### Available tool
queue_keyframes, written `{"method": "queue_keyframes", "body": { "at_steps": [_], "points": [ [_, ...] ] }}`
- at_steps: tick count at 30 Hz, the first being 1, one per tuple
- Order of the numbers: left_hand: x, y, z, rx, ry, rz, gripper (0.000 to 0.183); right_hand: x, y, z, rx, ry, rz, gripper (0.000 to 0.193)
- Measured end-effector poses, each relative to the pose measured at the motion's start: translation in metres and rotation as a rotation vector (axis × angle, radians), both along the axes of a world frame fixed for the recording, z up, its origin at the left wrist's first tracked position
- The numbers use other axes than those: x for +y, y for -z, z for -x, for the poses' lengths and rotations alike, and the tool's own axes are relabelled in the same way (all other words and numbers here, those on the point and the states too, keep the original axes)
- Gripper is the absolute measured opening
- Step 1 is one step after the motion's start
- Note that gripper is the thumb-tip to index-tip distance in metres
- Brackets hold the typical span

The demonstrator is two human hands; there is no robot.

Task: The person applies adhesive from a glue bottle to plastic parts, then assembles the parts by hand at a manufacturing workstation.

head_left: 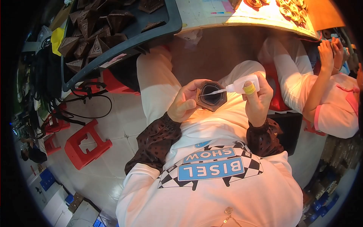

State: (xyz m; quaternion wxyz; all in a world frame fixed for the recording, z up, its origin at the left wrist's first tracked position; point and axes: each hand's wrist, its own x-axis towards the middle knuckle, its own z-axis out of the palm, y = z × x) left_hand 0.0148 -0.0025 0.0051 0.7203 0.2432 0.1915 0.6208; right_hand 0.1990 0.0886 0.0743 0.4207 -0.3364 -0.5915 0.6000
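Observation:
Over my lap, my left hand (185, 102) grips a dark brown, many-sided hollow piece (219, 105) by its left side. Its open side faces up, and a dark inside shows within a paler inner edge. A small white squeeze bottle (238, 85) lies tilted in my right hand (259, 99), the thumb pressed on it. Yellow tape (249, 88) wraps that thumb. The bottle's thin pale nozzle (217, 92) reaches left across the opening of the piece; whether its tip touches the inner wall, I cannot tell.
A dark tray (174, 18) heaped with brown pointed pieces (99, 47) stands at the upper left. Beyond my knees is a lit table (204, 20) bearing rose-shaped pieces (293, 11). Red stools (81, 145) stand on the tiled floor. At right sits another person (336, 104).

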Motion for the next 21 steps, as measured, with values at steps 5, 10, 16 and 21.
{"method": "queue_keyframes", "body": {
  "at_steps": [5, 10, 16, 21],
  "points": [
    [-0.0014, -0.0002, 0.0003, 0.039, -0.003, 0.060, 0.082, 0.0002, -0.0004, 0.0016, -0.002, 0.005, 0.004, 0.018],
    [0.0003, 0.0002, 0.0001, -0.011, 0.012, 0.041, 0.079, 0.0021, 0.0021, -0.0003, -0.001, 0.000, -0.008, 0.018],
    [-0.0003, 0.0001, -0.0010, -0.026, 0.011, 0.060, 0.078, 0.0039, 0.0053, -0.0018, -0.010, 0.005, -0.016, 0.018],
    [-0.0007, 0.0010, -0.0032, 0.057, -0.023, 0.072, 0.076, 0.0044, 0.0056, -0.0018, -0.012, 0.010, -0.023, 0.018]
  ]
}}
